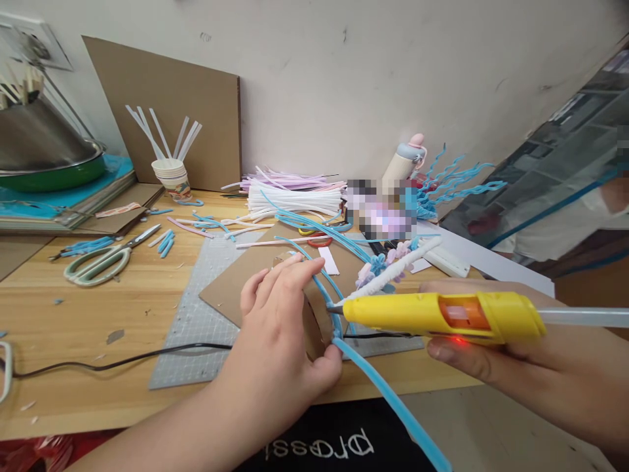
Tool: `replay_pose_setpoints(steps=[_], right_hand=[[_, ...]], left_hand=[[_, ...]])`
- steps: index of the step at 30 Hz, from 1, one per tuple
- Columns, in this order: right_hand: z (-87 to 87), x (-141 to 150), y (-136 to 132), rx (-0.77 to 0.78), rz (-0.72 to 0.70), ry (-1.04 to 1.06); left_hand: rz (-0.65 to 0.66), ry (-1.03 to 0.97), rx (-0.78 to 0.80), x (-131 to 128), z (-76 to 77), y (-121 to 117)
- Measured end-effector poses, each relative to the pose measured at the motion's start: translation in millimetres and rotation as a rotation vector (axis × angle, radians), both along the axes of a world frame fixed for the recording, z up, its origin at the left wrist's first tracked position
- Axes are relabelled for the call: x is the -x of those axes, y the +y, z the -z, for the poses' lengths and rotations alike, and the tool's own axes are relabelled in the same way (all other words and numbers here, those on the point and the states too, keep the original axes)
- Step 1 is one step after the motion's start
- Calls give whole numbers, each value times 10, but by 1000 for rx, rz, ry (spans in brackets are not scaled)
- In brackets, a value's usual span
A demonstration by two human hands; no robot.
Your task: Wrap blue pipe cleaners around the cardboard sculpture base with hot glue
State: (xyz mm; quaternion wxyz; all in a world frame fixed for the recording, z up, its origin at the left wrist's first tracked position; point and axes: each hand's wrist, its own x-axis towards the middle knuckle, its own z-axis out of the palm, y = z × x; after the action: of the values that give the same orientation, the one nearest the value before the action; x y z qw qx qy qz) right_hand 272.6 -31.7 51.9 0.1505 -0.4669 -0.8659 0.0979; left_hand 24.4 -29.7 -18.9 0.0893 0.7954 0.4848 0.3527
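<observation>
My left hand [285, 328] is closed around a brown cardboard piece [317, 314] with a curved edge, its fingers over the top and the thumb below. Blue pipe cleaners [388, 387] run along that edge, and one long end hangs toward the lower right. In my right hand [472, 367] is a yellow hot glue gun [403, 310], a clear glue stick [584, 317] sticking out of its back and a red light glowing beneath. Its dark nozzle points left and meets the blue pipe cleaner at the cardboard's edge. A white fuzzy strip [403, 269] rises behind the nozzle.
A grey cutting mat [181, 354] and flat cardboard [230, 288] lie underneath. Green-handled scissors [105, 259], a paper cup [171, 177] of glue sticks and bundled white pipe cleaners [295, 198] are around. A black cord [122, 354] crosses the table; a person [565, 216] is at right.
</observation>
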Motion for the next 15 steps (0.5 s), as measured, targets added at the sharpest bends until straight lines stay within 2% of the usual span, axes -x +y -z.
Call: replay_pose_setpoints(steps=[6, 15], right_hand=[[43, -28, 32, -2, 27, -35], [-21, 65, 50, -84, 52, 45]], left_hand=[[0, -25, -7, 5, 17, -17], [-7, -25, -17, 1, 21, -23]])
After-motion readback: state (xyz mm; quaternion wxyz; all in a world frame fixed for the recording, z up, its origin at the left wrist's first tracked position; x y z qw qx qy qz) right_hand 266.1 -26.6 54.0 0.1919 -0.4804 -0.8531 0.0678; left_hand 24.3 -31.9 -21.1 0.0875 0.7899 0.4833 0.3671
